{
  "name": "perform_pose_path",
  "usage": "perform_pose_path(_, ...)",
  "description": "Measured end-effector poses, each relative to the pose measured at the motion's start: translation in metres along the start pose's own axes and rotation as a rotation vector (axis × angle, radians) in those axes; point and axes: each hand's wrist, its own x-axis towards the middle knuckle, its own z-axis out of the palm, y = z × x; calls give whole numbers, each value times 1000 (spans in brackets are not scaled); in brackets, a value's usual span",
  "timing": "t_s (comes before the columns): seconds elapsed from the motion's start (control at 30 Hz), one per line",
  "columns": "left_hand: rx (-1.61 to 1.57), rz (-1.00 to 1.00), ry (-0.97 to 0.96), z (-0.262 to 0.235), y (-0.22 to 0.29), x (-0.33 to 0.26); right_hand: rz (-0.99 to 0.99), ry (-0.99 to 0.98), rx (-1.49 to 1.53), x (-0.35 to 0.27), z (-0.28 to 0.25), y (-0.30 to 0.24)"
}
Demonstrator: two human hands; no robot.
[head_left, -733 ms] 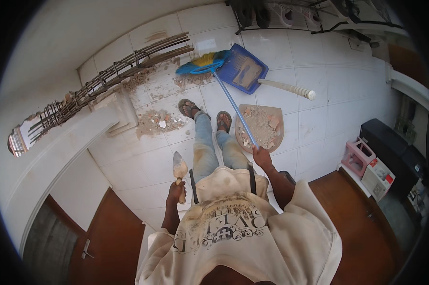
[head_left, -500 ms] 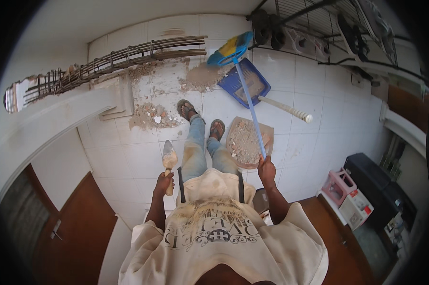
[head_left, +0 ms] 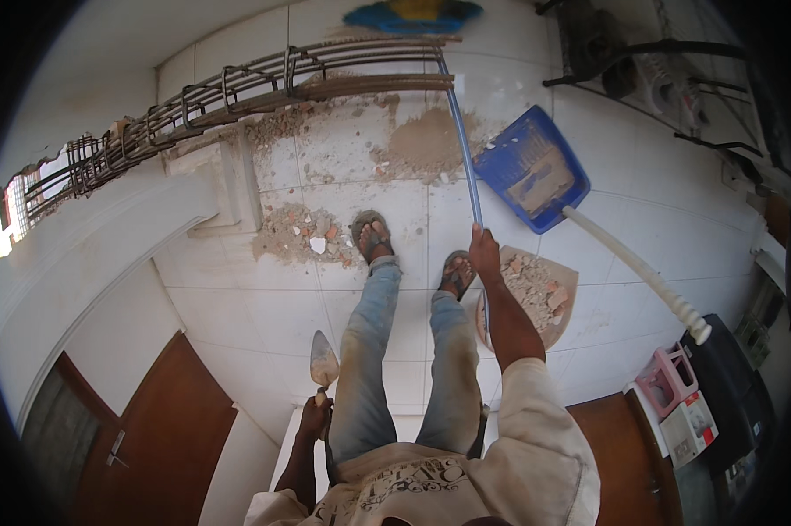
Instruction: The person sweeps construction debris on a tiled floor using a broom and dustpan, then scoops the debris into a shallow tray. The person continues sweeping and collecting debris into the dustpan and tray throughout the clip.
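Note:
My left hand [head_left: 315, 415], low beside my left leg, is wrapped round the handle of a trowel [head_left: 323, 364] whose dusty blade points away from me. Reaching forward past my right foot, my right hand [head_left: 485, 252] grips the blue stick of a broom [head_left: 462, 136]. The broom's blue and yellow bristle head [head_left: 413, 15] is blurred on the floor beyond the steel bars. Close to the right forearm stands a wide container [head_left: 549, 302] filled with rubble. A blue dustpan [head_left: 577, 180] with dust in it lies right of the broom stick.
A cage of steel bars [head_left: 255, 81] juts from the broken wall at the left. A rubble pile [head_left: 315, 241] lies by my left foot, and a sand patch [head_left: 426, 140] farther off. At right are a shoe rack [head_left: 658, 51] and a pink item [head_left: 667, 381]. A brown door [head_left: 163, 421] stands lower left.
My right hand has stretched forward with the broom, and its head has moved away, beyond the steel bars. The trowel hangs lower beside my leg. The whole view has shifted.

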Motion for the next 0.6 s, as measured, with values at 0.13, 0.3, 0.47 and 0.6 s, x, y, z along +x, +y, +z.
perform_pose_path(0.13,7,-79,26,-28,-36,17,-53,-116,-16,46,75,-61)
perform_pose_path(0.3,-28,-182,-55,-52,-53,24,-6,-193,-64,15,70,-86)
perform_pose_path(0.47,-102,-72,-149,-59,-30,19,71,-242,-193,-52,-14,-64)
perform_pose_path(0.6,-324,-80,-154,-50,-19,17,70,-219,-236,-96,-53,-35)
